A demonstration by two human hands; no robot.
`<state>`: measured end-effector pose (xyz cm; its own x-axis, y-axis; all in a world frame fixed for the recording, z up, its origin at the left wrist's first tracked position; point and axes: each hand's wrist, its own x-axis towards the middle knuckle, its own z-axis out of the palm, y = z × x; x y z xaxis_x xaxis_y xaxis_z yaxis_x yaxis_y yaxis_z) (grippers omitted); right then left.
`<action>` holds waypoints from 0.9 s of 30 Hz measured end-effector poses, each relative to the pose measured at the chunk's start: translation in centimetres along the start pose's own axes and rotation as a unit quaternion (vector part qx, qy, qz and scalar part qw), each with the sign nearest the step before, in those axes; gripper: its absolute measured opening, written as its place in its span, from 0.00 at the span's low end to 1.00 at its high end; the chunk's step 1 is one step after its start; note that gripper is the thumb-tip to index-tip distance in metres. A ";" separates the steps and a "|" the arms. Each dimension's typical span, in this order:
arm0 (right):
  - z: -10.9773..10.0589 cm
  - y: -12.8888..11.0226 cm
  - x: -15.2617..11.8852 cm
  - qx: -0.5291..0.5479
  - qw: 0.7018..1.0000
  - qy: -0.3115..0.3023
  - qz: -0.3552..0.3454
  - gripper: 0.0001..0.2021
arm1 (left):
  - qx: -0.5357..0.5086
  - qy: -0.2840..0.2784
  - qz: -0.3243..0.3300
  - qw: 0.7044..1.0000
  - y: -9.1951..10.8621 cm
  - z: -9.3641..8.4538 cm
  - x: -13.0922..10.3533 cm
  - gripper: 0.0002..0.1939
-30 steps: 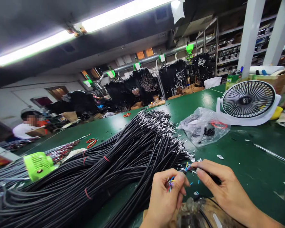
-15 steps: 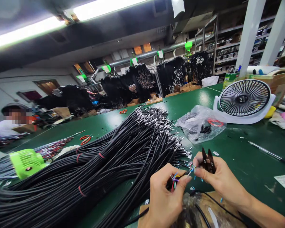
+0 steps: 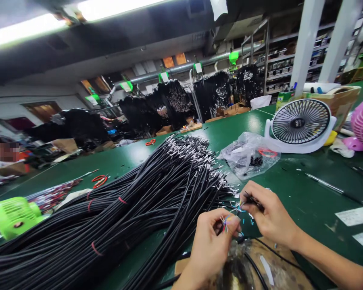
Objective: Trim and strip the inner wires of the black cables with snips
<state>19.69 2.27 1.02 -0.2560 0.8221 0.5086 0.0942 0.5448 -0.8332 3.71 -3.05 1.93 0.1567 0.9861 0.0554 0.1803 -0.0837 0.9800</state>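
My left hand (image 3: 210, 241) pinches the end of a black cable, whose thin coloured wires (image 3: 225, 221) fan out at the fingertips. Just above and to its right, my right hand (image 3: 270, 213) is closed around dark metal snips (image 3: 254, 200). The snips' blades are mostly hidden by the fingers, and the right fingertips are close to a second tuft of thin wires (image 3: 238, 206). Left of both hands lies a large bundle of black cables (image 3: 145, 189) with pale stripped ends. Beneath the hands is a brown, plastic-covered surface (image 3: 278, 262).
A clear plastic bag (image 3: 245, 157) lies beyond the hands, beside a white fan (image 3: 301, 125). A pen (image 3: 326, 183) and white labels (image 3: 355, 216) are at right. Orange-handled scissors (image 3: 99, 181) and a green fan (image 3: 13, 217) are at left. A person sits far left.
The view has turned slightly right. My right hand has rotated, so the snips' blades, which pointed up before, are now mostly hidden. My left hand still holds the cable.
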 end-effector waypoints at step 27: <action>0.1 -1.6 -0.9 -0.028 0.995 -0.011 0.098 0.08 | -0.046 0.079 -0.002 0.996 -0.4 -0.2 0.4 0.21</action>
<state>19.69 0.67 1.95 -0.2490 0.9096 0.3325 0.1970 0.3837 -0.9022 3.48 -2.62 1.57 -0.0002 0.9973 0.0732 0.0900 -0.0729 0.9933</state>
